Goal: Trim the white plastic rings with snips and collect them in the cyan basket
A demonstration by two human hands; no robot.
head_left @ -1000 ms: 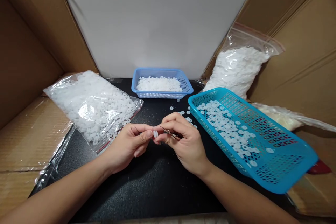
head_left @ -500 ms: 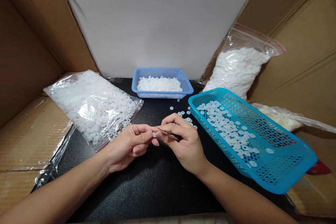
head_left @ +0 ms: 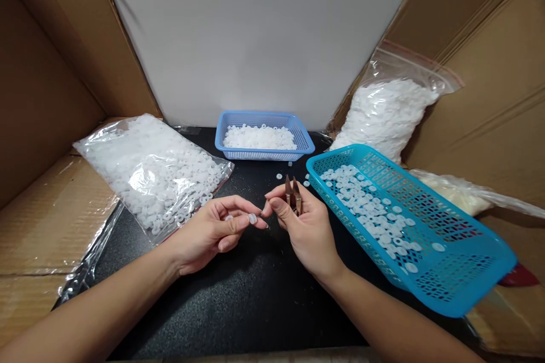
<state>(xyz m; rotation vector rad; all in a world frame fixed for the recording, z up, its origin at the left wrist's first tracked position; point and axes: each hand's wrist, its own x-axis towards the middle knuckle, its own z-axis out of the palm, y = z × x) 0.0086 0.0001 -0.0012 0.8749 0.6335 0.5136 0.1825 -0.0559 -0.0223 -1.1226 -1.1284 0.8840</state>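
Note:
Between thumb and fingers, my left hand (head_left: 215, 232) pinches a small white plastic ring (head_left: 252, 218); another pale piece shows within the curled fingers. My right hand (head_left: 309, 235) is wrapped round thread snips (head_left: 293, 195), whose two dark blades point up and away, slightly apart. The right thumb and index finger are close to the left fingertips, with a narrow gap between the hands. Right of my right hand stands a teal basket (head_left: 462, 300) with many white rings (head_left: 374, 210) in it.
A blue basket (head_left: 268, 154) of white rings stands at the back. To the left lies a clear bag (head_left: 166, 181) full of rings. Another white-filled bag (head_left: 383, 113) leans at the back right. A few loose rings (head_left: 279, 176) lie on the black table (head_left: 238, 317). Cardboard walls both sides.
My right hand has drawn back from the left and turned, so the snips now point upward instead of toward the ring. My left hand keeps hold of the ring.

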